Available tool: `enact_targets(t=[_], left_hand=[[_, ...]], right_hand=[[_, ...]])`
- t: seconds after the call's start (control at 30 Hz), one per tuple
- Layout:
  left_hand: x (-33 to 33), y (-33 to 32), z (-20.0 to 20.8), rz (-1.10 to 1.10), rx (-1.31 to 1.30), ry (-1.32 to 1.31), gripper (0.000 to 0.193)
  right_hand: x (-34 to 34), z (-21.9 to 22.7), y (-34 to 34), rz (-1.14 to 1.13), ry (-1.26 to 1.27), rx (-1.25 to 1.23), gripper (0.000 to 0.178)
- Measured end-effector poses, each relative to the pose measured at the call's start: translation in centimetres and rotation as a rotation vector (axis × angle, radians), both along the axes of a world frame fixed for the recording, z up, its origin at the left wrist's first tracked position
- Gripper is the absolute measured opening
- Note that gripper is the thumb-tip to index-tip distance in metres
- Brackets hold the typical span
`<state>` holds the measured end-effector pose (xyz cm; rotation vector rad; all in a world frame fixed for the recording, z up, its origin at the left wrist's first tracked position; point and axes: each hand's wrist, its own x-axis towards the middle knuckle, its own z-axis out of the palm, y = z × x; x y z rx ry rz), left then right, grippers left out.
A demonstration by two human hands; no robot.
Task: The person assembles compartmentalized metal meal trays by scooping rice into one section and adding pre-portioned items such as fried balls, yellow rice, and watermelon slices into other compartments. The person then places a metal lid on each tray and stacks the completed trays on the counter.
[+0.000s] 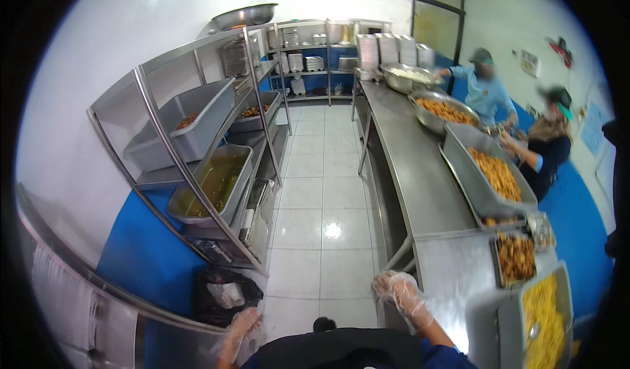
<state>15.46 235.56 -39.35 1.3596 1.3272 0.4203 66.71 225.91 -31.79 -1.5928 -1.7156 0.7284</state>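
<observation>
My left hand (244, 324), in a clear plastic glove, hangs low beside a black plastic bag (216, 293) with a crumpled pale piece on top. Its fingers are loosely bent and I see nothing in them. My right hand (399, 290), gloved the same way, is by the near left edge of the steel table (426, 192). Its fingers are loosely curved, with nothing visible in them. Nearest on that table are a tray of browned food pieces (515, 259) and a grey tub of yellow food (543, 320), where a utensil rests.
Left stands a steel rack (147, 100) holding grey tubs, one with yellowish liquid (213, 185). A tiled aisle (321, 192) runs to far shelves (315, 67). On the right table are a tub of fried pieces (495, 172), steel bowls (446, 111) and stacked containers (387, 51); two people work behind it.
</observation>
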Motion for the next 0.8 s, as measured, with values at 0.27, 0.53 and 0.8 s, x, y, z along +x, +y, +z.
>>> enact_targets(t=[0.27,0.53,0.8], left_hand=[[21.7,34.9,6.6,-0.480,0.269,0.196,0.056],[39.7,63.5,5.3,-0.724,0.328,0.127,0.054],[40.6,91.0,4.4,-0.594,0.216,0.491,0.065]], right_hand=[[13.2,2.1,18.2,-0.310,-0.231,-0.090,0.014],[29.9,-4.1,47.1,-0.627,-0.428,0.090,0.026],[38.0,4.4,83.8,-0.440,-0.470,-0.044,0.028]])
